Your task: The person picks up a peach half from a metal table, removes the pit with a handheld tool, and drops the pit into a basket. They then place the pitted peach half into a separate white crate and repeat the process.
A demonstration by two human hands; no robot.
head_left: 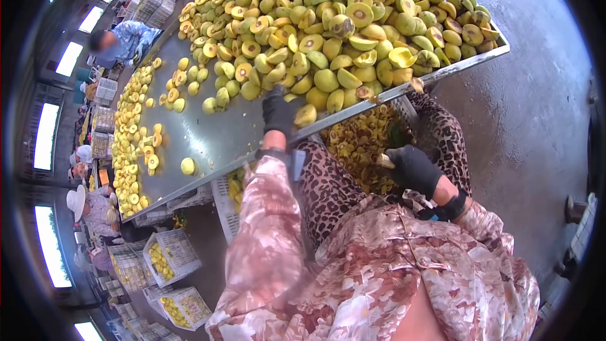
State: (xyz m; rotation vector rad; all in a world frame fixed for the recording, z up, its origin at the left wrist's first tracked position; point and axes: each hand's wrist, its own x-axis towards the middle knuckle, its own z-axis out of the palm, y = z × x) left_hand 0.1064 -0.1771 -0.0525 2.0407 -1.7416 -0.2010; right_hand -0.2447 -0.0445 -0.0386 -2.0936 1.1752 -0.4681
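My left hand [278,112], in a black glove, reaches over the near rim of the metal table [224,98]. Its fingertips are at the edge of a large heap of halved yellow-green fruit [328,44], many with round brown centres; blur hides how the fingers are set. Beside that hand, a fruit half [305,115] lies close to the rim. My right hand [413,167], also black-gloved, is closed low over my lap, with a small pale-tan piece [385,161] at its fingertips. Below it, between my knees, is a mass of yellow-brown scraps [360,145].
A raised metal rim [404,88] runs along the table's near side. More fruit halves [129,145] line its far left side. White crates [170,256] with yellow fruit stand lower left. Other people [126,41] sit along the left. Wet concrete floor [505,126] lies to the right.
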